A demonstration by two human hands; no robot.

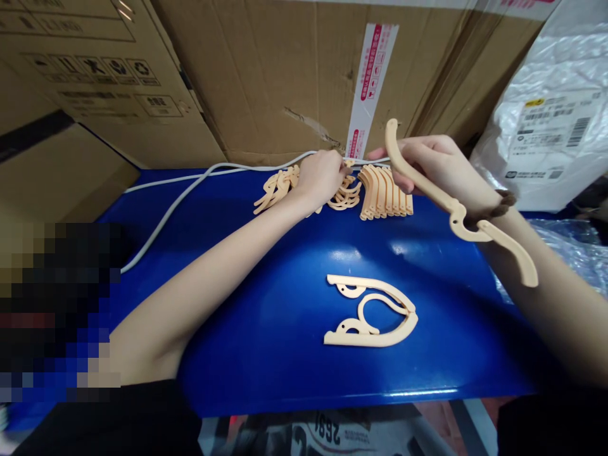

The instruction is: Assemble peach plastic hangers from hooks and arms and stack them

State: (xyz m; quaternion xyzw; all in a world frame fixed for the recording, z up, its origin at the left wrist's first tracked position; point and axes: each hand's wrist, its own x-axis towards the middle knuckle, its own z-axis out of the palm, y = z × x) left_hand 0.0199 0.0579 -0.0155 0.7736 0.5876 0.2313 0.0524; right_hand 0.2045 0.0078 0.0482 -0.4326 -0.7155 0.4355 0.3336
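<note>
Cream pieces on blue, and we look down from the head view with both arms stretched over the tabletop. Our left hand is down at the back, among the loose pieces; its fingers are bent, but we cannot tell whether they grip anything. To its left lies a jumbled heap, to its right a pile of hooks, and beyond those a neat row of arms, side by side. Over to our right hand: it is raised, thumb and fingers pinching a long jointed piece near one end, the far end hanging across our wrist. Nearer us a folded hanger lies flat, apart from the rest. A box stands just behind.

Now, the handling. We judge the left hand to be picking through the small parts, so we'd want fingertips only, lifting one straight up, since the hooks look ready to snag one another. We should spare that tidy row a nudge, too. On the right, a light pinch closer to the joint would probably stop the loose end swinging.
</note>
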